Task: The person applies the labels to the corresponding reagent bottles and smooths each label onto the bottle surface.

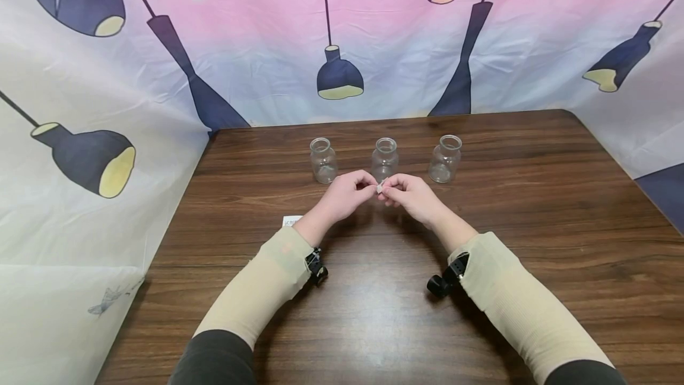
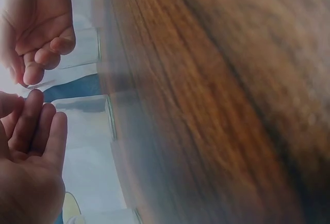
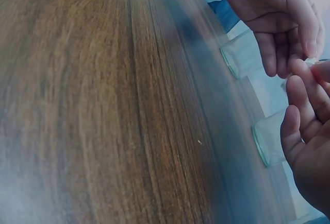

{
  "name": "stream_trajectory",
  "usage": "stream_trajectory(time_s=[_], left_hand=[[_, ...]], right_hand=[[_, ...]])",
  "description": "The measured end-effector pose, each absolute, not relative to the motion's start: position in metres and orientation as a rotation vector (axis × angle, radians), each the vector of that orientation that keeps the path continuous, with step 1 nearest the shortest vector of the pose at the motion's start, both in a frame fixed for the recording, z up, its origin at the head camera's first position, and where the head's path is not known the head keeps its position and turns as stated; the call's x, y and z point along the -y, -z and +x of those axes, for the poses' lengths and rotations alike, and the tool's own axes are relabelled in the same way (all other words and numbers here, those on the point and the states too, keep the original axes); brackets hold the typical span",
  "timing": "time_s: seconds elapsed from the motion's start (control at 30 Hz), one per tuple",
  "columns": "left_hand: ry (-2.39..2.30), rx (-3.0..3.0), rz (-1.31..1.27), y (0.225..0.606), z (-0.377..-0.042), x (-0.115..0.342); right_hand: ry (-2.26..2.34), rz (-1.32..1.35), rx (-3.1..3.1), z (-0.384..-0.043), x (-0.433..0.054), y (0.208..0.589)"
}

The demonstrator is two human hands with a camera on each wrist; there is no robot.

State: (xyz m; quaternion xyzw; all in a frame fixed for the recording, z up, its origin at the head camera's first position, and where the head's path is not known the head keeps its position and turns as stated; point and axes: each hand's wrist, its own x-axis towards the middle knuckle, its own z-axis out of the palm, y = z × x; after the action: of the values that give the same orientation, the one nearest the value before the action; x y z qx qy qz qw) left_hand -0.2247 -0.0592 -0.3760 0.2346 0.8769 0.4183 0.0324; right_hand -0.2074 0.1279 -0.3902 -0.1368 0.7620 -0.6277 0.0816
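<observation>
Above the table, in front of the middle glass jar (image 1: 385,156), both hands meet at the fingertips. My left hand (image 1: 347,196) and right hand (image 1: 412,195) pinch a small whitish piece (image 1: 380,188) between thumb and forefinger. Its kind cannot be told, as the fingers cover most of it. In the left wrist view, the left hand (image 2: 33,152) lies below the right hand (image 2: 44,20), other fingers loosely bent. The right wrist view has the right hand (image 3: 314,121) low at the edge and the left hand (image 3: 276,20) above it, a pale bit between their tips.
More clear glass jars stand in the row, one on the left (image 1: 323,162) and one on the right (image 1: 445,160), all without lids. A white printed paper or packet (image 1: 291,220) lies partly under the left forearm. Behind the brown wooden table (image 1: 534,195) hangs a patterned cloth (image 1: 278,64).
</observation>
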Motion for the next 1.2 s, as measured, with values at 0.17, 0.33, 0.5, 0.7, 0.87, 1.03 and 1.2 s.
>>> stream_trajectory(time_s=[0.17, 0.33, 0.5, 0.7, 0.87, 1.03, 1.2], left_hand=[[-1.317, -2.69, 0.708, 0.376, -0.225, 0.06], [-1.325, -2.687, 0.701, 0.377, -0.226, 0.061], [-1.353, -2.69, 0.708, 0.378, -0.226, 0.063], [-1.386, -2.694, 0.679, 0.378, -0.226, 0.067], [-1.393, -2.709, 0.661, 0.379, -0.227, 0.069], [-1.418, -2.703, 0.659, 0.38, -0.227, 0.07], [-1.441, -2.692, 0.643, 0.382, -0.227, 0.072]], right_hand=[[1.874, -0.393, -2.291, -0.208, -0.129, 0.391], [1.869, -0.39, -2.297, -0.208, -0.131, 0.392], [1.874, -0.381, -2.303, -0.206, -0.133, 0.391], [1.89, -0.368, -2.3, -0.205, -0.137, 0.392], [1.908, -0.358, -2.291, -0.205, -0.141, 0.393], [1.91, -0.343, -2.302, -0.205, -0.144, 0.396], [1.924, -0.322, -2.303, -0.207, -0.147, 0.399]])
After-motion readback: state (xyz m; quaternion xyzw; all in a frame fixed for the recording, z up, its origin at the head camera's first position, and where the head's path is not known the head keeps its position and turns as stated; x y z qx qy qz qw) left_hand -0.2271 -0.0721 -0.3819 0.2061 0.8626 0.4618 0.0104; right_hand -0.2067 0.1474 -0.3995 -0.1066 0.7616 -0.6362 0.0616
